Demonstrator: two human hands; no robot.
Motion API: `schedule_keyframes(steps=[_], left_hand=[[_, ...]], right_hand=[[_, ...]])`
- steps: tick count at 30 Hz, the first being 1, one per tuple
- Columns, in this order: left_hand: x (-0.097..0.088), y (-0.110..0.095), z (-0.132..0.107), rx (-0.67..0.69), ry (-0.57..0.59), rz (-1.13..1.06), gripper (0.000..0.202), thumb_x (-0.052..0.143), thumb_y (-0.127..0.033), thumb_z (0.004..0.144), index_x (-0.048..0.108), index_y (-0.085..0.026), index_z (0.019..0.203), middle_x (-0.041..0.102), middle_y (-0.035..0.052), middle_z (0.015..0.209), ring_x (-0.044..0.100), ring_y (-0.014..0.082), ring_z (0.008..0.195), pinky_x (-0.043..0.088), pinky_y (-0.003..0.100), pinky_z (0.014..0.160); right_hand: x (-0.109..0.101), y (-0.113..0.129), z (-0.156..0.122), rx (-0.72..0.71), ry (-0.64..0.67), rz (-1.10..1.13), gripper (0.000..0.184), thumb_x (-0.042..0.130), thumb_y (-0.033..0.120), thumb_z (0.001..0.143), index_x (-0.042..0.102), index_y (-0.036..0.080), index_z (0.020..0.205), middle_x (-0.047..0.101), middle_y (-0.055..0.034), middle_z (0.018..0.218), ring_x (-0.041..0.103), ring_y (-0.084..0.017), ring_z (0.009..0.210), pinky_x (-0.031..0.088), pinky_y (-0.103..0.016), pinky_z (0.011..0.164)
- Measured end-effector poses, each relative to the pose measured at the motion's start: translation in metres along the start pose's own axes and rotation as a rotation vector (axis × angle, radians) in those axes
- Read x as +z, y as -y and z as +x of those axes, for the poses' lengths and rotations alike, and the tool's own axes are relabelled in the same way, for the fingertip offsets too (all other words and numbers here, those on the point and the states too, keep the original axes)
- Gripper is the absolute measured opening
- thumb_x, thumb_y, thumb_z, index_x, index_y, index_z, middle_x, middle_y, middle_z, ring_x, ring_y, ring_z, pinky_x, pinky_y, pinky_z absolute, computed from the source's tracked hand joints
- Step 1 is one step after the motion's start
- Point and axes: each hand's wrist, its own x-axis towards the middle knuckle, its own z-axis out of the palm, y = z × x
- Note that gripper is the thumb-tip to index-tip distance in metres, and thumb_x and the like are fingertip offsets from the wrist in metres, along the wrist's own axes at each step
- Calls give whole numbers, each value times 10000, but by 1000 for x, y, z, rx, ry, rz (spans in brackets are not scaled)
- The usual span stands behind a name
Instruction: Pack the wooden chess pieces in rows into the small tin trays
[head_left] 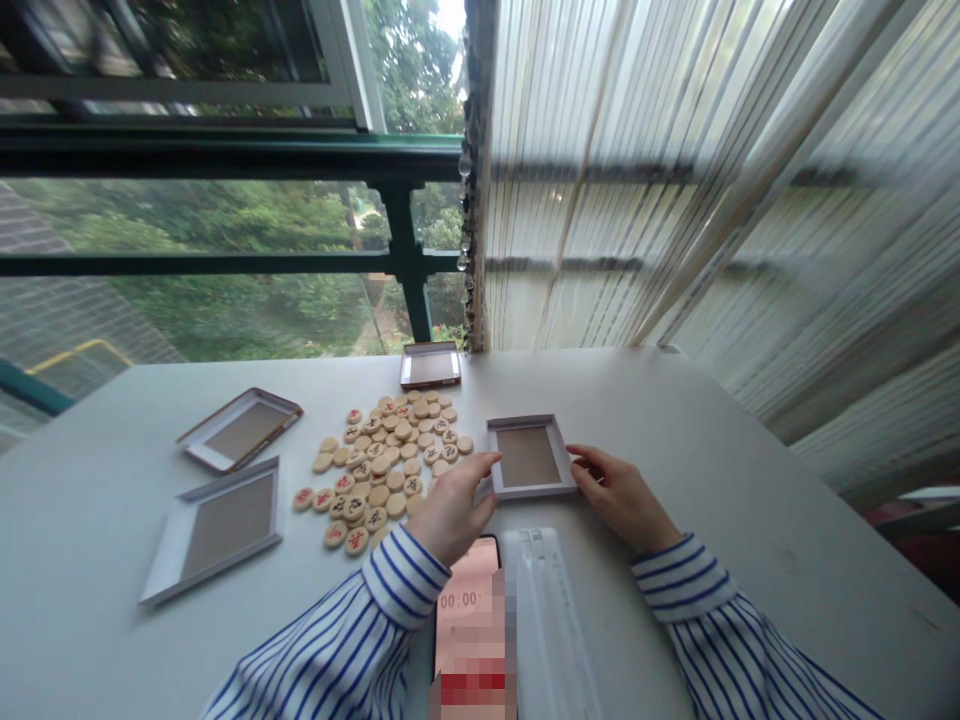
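I see a shallow box (529,457) lying flat on the white tabletop (735,520), right between the two hands. It has low white walls and a brownish floor. It looks like thin card, so I think it is light and a bit stiff, and not very slippery. A hard squeeze could bend its walls. The best place to hold it is by two sides across from each other, gently.

The left hand (452,508) is half open, with its fingertips at the box's left wall. The right hand (616,492) is loosely curled, with its finger and thumb at the right wall. I can't tell if they are gripping or only touching. Lots of round wooden pieces (380,466) lie just beside the left hand.
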Motion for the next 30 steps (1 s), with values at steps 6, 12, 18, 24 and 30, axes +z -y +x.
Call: schedule_keyframes(steps=[6, 12, 18, 24, 30], left_hand=[[5, 4, 0, 36, 3, 19, 463, 492, -114, 727, 474, -197, 1182, 535, 91, 1173, 549, 194, 1014, 463, 346, 880], [6, 4, 2, 49, -1, 51, 444, 479, -83, 728, 478, -177, 1162, 575, 87, 1092, 553, 184, 994, 464, 330, 873], [8, 4, 2, 64, -21, 108, 431, 494, -54, 714, 493, -148, 1134, 573, 93, 1085, 536, 188, 1010, 461, 343, 875], [8, -1, 1, 82, -23, 135, 439, 501, -43, 708, 491, -147, 1135, 571, 95, 1091, 544, 186, 1002, 469, 338, 868], [8, -1, 1, 106, -48, 133, 443, 491, -45, 721, 474, -155, 1150, 566, 90, 1096, 546, 180, 999, 466, 340, 877]], right_hand=[[-2, 0, -1, -6, 4, -24, 337, 433, 300, 799, 568, 166, 1078, 650, -48, 812, 595, -152, 658, 459, -275, 631], [-1, 1, -1, -13, 10, -67, 338, 428, 301, 803, 570, 170, 1081, 653, -52, 816, 590, -147, 638, 455, -272, 622], [0, -2, -1, -10, 2, -92, 342, 431, 320, 801, 577, 163, 1068, 659, -44, 809, 590, -134, 614, 457, -254, 601], [-2, 0, -1, -20, -1, -122, 331, 433, 312, 803, 580, 163, 1059, 663, -52, 812, 603, -149, 666, 464, -269, 639], [-2, -2, -1, -8, 4, -139, 332, 438, 316, 804, 572, 167, 1068, 660, -48, 809, 605, -147, 679, 473, -265, 632]])
